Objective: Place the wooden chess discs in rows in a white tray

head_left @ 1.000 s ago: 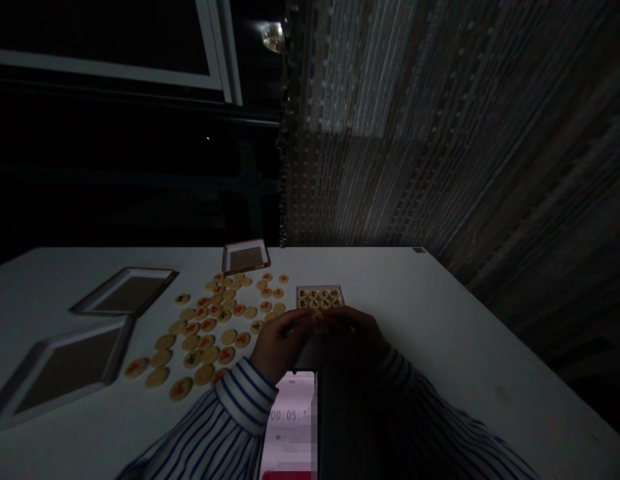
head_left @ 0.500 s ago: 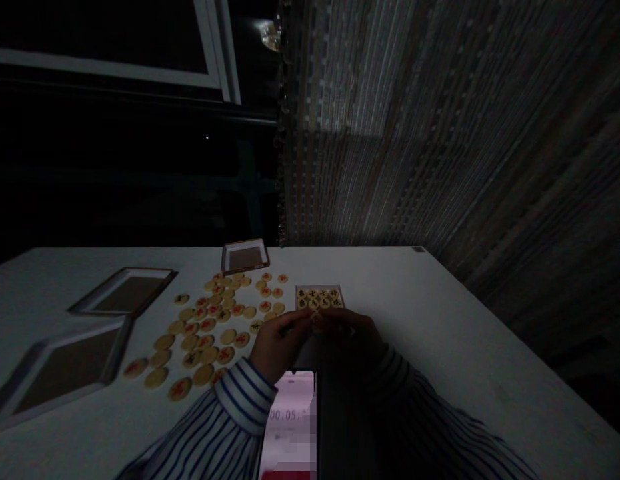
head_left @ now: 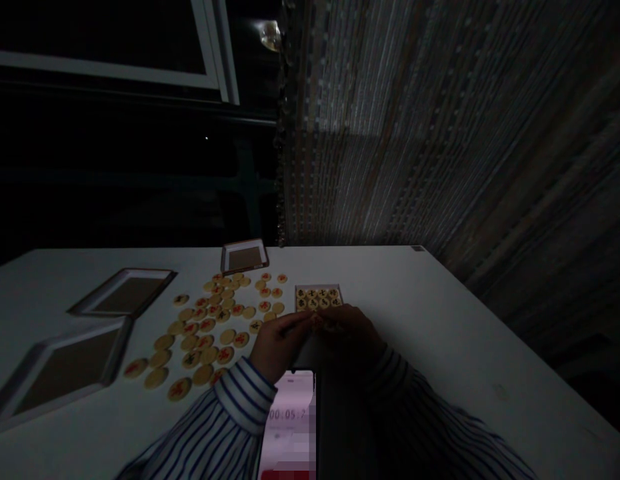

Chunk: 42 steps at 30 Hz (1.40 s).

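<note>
A small box [head_left: 340, 291] in the middle of the table holds rows of round wooden pieces with black characters. Its near part is hidden behind my hands. My left hand [head_left: 281, 340] is closed at the box's near edge, its fingertips meeting those of my right hand [head_left: 353, 331]. Between the fingertips shows a round piece with a red mark [head_left: 317, 321], partly covered and dark. My right hand is closed too, in deep shadow. Many loose round pieces [head_left: 207, 325], some red-marked, some black-marked, some plain, lie to the left of my hands.
Two shallow trays [head_left: 135, 293] [head_left: 70, 363] lie at the left of the white table [head_left: 440, 347], and a third tray [head_left: 245, 257] near its back edge. A lit phone [head_left: 290, 427] showing a timer lies below my hands. A curtain [head_left: 370, 120] hangs behind.
My right hand's fingers have shifted slightly around the piece. The loose pieces and the trays have stayed where they were.
</note>
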### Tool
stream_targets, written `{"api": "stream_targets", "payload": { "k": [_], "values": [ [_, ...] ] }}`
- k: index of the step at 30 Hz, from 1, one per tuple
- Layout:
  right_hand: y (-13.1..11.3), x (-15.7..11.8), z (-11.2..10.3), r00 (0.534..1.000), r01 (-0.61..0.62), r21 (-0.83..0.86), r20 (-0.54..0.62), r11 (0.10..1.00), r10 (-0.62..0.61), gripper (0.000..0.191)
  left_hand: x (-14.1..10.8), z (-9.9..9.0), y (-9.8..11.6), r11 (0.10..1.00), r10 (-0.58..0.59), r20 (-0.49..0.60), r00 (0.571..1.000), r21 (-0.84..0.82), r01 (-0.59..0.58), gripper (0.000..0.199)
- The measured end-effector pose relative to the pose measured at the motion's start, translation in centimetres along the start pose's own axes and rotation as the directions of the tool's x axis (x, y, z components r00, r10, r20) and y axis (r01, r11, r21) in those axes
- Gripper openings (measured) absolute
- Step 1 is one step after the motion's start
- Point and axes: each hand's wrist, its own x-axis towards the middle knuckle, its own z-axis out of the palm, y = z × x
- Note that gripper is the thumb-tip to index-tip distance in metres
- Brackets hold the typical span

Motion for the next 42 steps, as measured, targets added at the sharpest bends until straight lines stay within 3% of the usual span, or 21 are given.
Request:
{"api": "stream_targets", "payload": {
  "k": [4,10,14,19,23,31,42],
  "values": [
    [-0.2,0.2,-0.4,0.990,0.064,-0.150,0.138,0.987,-0.044,0.028,-0.1,0.0,0.2,1.000,0.011,0.023,1.000,0.019,-0.012,0.022],
    [-0.7,0.4,-0.8,0.992,0.052,-0.266,0.121,0.963,-0.020,0.033,0.0,-0.1,0.2,0.998,0.030,-0.007,1.000,0.052,-0.030,0.022],
    [-0.7,0.4,-1.0,0.992,0.035,-0.278,0.130,0.960,0.001,0.032,0.2,-0.4,-0.6,0.969,0.124,-0.040,0.991,0.222,-0.112,0.022],
    [0.5,-0.1,-1.2,0.996,0.045,-0.336,0.086,0.941,-0.017,0.027,0.4,-1.0,-1.4,0.779,0.382,0.085,0.920,0.507,-0.370,0.017],
    [2.0,-0.6,-1.5,0.998,0.067,-0.309,0.026,0.949,-0.062,0.025,0.6,-1.2,-2.0,0.611,0.484,0.194,0.853,0.623,-0.488,0.016],
    [3.8,-0.9,-1.9,0.996,0.011,-0.296,-0.082,0.955,-0.037,0.024,0.5,-1.2,-2.9,0.517,0.462,0.260,0.848,0.699,-0.495,0.014],
    [6.2,-0.9,-2.4,0.998,0.056,-0.200,-0.021,0.978,-0.061,0.019,0.7,-1.3,-3.2,0.495,0.416,0.295,0.860,0.720,-0.486,0.013]
  ]
}}
